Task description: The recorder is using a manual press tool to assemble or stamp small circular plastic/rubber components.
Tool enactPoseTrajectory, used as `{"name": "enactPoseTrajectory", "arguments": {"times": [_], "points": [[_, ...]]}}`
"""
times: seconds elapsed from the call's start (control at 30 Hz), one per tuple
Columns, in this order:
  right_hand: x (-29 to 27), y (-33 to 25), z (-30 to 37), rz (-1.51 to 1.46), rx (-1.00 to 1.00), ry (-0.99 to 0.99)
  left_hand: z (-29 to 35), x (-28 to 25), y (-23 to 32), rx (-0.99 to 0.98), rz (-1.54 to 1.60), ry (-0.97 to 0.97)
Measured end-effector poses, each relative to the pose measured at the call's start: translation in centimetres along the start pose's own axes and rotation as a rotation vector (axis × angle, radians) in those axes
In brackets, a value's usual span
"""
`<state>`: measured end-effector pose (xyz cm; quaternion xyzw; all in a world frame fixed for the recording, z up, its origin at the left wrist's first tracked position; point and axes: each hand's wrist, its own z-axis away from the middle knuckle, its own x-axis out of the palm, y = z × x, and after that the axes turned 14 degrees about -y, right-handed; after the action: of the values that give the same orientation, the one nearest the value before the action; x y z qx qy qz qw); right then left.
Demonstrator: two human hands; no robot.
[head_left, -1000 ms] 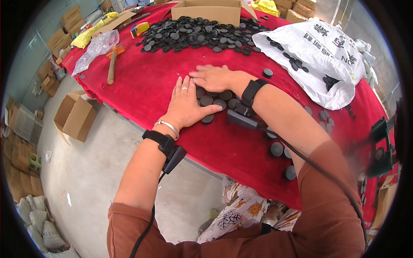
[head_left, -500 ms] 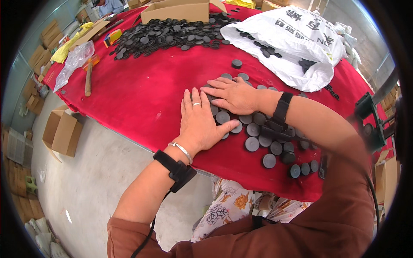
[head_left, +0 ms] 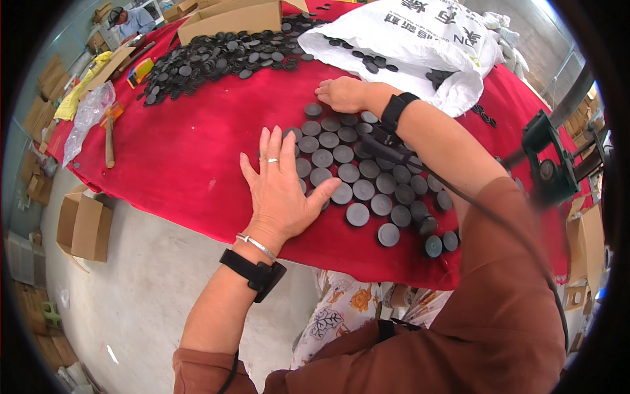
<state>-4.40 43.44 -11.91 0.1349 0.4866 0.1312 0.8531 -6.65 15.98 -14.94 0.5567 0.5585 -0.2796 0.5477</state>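
Here the flat dark grey discs [head_left: 357,180] lie spread in a loose single layer on the red cloth [head_left: 190,151], between the two hands and trailing toward the table's near edge, where the last few, such as the disc [head_left: 433,246] by the right elbow, sit just beside the drop. That edge is the likeliest trouble: a sweep of the right forearm or a tug of the black cable [head_left: 459,197] running over the discs could, I judge, nudge those outer pieces off onto the concrete floor [head_left: 144,289]. A hard push from either palm might also ride one disc up over another and break the flat layer. The left hand [head_left: 282,187] lies palm down at the left margin of the group, fingers straight and slightly fanned, thumb swung wide so its tip touches a disc; it grips nothing. The right hand [head_left: 341,93] rests at the far end of the group, knuckles up and fingers curled loosely downward near the topmost disc [head_left: 313,109]; whether anything is under its fingers cannot be told. Beyond lie a white printed sack [head_left: 420,46] with discs scattered on it, a large heap of discs [head_left: 216,59] before a cardboard box [head_left: 230,16], and a wooden-handled tool [head_left: 109,141] at the far left.
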Motion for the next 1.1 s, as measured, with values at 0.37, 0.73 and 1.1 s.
{"name": "enactPoseTrajectory", "arguments": {"times": [0.37, 0.73, 1.1], "points": [[4.0, -3.2, 14.5, -0.54, 0.369, 0.228, -0.3, 0.1, -0.9, 0.085, -0.058, 0.026], [-1.6, -18.7, 43.5, -0.592, 0.205, 1.2, 0.8, 0.3, -1.0, 0.303, -0.095, 0.137], [0.8, -25.8, 49.6, -0.845, -0.218, 0.931, 1.7, 1.6, 12.7, 0.425, 0.144, -0.021]]}}
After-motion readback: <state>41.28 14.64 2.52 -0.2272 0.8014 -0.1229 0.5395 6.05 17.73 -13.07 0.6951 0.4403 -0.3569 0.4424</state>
